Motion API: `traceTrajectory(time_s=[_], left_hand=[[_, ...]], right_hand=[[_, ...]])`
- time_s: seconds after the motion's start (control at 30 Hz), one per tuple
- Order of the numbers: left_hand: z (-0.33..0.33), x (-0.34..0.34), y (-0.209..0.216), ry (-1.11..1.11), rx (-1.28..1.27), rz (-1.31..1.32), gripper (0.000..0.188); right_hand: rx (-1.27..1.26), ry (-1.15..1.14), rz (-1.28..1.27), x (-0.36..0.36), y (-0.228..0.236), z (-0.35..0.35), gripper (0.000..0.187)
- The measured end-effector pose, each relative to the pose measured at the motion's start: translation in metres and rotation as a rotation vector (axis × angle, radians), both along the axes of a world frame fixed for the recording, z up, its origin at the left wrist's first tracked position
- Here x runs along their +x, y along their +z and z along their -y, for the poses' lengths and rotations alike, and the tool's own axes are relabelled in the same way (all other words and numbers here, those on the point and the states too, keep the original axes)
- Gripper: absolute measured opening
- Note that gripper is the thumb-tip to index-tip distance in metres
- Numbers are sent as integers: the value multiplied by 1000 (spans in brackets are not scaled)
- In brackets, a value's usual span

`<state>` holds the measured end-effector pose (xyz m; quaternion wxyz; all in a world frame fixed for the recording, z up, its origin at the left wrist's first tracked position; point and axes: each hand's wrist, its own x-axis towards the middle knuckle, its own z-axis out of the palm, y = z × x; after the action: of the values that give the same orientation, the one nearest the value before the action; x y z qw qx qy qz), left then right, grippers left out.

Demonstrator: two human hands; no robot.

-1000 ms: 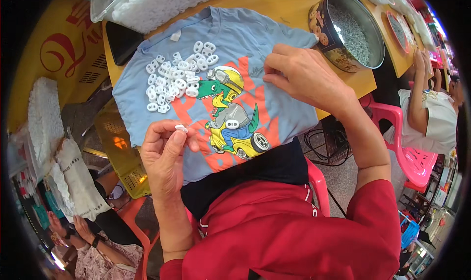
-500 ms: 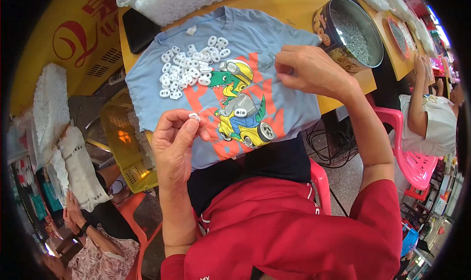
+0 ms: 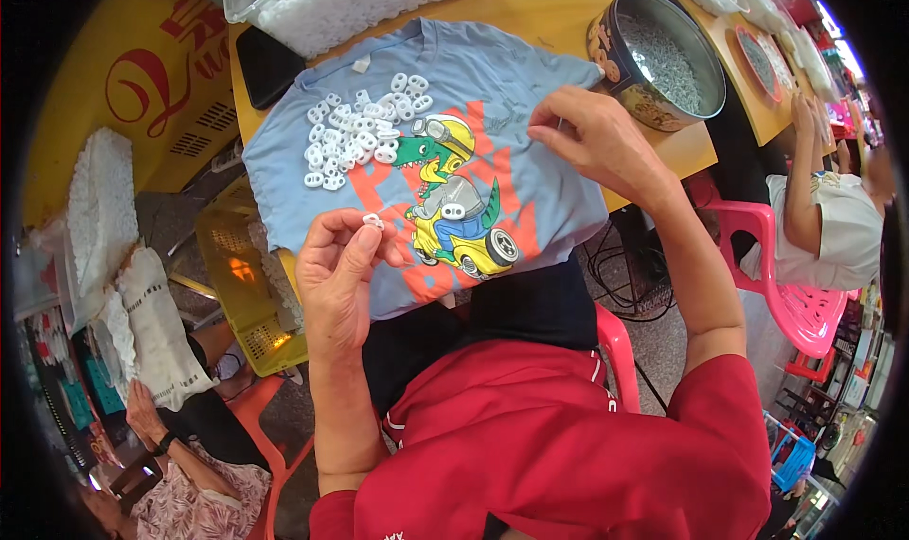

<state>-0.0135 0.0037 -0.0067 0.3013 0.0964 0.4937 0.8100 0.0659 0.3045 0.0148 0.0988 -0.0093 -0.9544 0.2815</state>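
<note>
My left hand [image 3: 343,270] pinches a small white two-holed plastic piece [image 3: 373,220] between thumb and forefinger, above the near left part of a blue printed T-shirt [image 3: 284,152]. My right hand [image 3: 606,147] hovers over the shirt's right side, fingers curled and drawn together; what they hold, if anything, is too small to make out. Several similar white pieces [image 3: 355,133] lie heaped on the shirt's upper left. One single piece [image 3: 454,211] rests on the cartoon print. Beyond my right hand stands a round tin [image 3: 644,100] filled with small grey metal-looking bits.
A clear plastic box [image 3: 360,15] full of white pieces sits at the table's far side, beside a dark flat object [image 3: 267,65]. A yellow crate [image 3: 232,275] stands left of my lap. Pink chairs [image 3: 805,299] and other seated people flank me on both sides.
My right hand has shifted slightly, its fingertips moving a little up and left. My left hand keeps hold of the white piece. The view has moved a little.
</note>
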Motion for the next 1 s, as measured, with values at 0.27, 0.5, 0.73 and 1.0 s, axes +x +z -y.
traceTrajectory(time_s=[0.27, 0.5, 0.73, 1.0], left_hand=[[-6, 2, 3, 4, -35, -14, 13], [-11, 5, 4, 36, -9, 37, 12], [-11, 5, -2, -3, 25, 29, 12], [-8, 7, -1, 1, -20, 29, 12]], right_hand=[[201, 1, 57, -11, -1, 16, 15], [311, 65, 18, -11, -2, 23, 11], [269, 42, -5, -7, -3, 25, 11], [299, 136, 57, -13, 1, 16, 12]])
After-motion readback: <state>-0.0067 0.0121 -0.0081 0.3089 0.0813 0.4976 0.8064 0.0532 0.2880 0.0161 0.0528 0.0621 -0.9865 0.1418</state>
